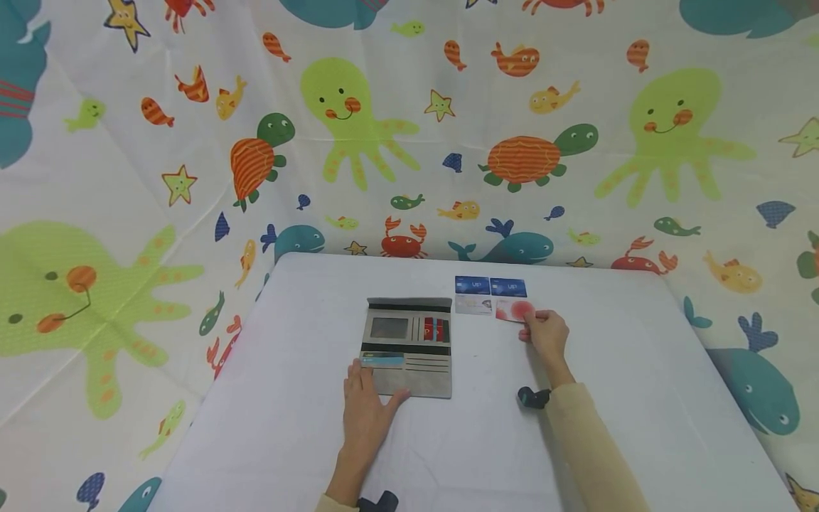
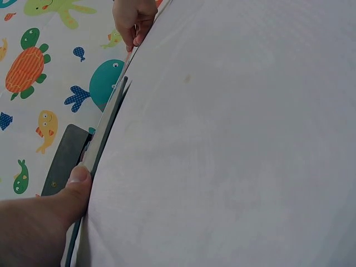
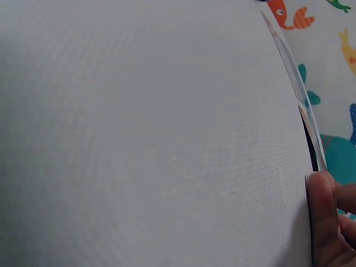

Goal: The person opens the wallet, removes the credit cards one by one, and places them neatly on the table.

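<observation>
An unfolded grey wallet [image 1: 427, 385] lies on the white table, its top flap raised a little. A blue card [image 1: 382, 359] sits in a lower left slot and a red piece [image 1: 433, 329] shows on the upper right part. My left hand [image 1: 367, 416] rests at the wallet's lower left, fingers spread, thumb [image 2: 79, 177] on its near edge. With my right hand [image 1: 547, 338] I pinch the right edge of a red-and-white card [image 1: 510, 309]. Beside it lie a pale card [image 1: 473, 305] and two blue cards [image 1: 472, 285] marked VIP.
The white tabletop [image 1: 281, 355] runs under everything. Behind it and along the sides hangs a cloth [image 1: 384, 43] printed with sea animals. A dark wrist camera [image 1: 533, 398] is strapped at my right wrist, another [image 1: 379, 502] at my left.
</observation>
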Motion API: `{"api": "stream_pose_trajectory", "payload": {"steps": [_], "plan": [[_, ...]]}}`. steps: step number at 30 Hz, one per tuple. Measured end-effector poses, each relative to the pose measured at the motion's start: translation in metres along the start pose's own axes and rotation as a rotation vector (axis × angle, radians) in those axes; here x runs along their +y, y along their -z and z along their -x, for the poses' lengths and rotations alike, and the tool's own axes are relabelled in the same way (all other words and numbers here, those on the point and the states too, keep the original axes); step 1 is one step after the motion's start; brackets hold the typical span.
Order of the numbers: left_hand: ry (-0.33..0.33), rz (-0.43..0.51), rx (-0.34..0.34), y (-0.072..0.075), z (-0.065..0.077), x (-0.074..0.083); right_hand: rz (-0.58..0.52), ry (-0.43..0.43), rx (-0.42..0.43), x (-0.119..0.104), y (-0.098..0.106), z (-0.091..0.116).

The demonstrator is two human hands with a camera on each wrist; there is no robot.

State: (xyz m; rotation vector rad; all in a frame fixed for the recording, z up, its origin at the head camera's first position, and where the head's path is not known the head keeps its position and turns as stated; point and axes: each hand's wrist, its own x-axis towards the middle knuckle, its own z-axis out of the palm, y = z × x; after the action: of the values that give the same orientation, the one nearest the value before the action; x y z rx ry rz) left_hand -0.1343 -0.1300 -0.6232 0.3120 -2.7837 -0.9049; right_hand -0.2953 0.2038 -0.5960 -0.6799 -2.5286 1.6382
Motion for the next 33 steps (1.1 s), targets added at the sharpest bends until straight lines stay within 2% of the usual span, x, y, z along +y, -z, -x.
{"api": "stream_pose_trajectory", "payload": {"steps": [9,33], "plan": [[0.016,0.011,-0.026,0.000,-0.002,0.000,0.105,0.051,0.022,-0.003,-0.004,-0.007],[0.010,-0.007,-0.025,0.000,-0.001,0.000,0.256,0.056,0.038,-0.008,-0.009,-0.017]]}}
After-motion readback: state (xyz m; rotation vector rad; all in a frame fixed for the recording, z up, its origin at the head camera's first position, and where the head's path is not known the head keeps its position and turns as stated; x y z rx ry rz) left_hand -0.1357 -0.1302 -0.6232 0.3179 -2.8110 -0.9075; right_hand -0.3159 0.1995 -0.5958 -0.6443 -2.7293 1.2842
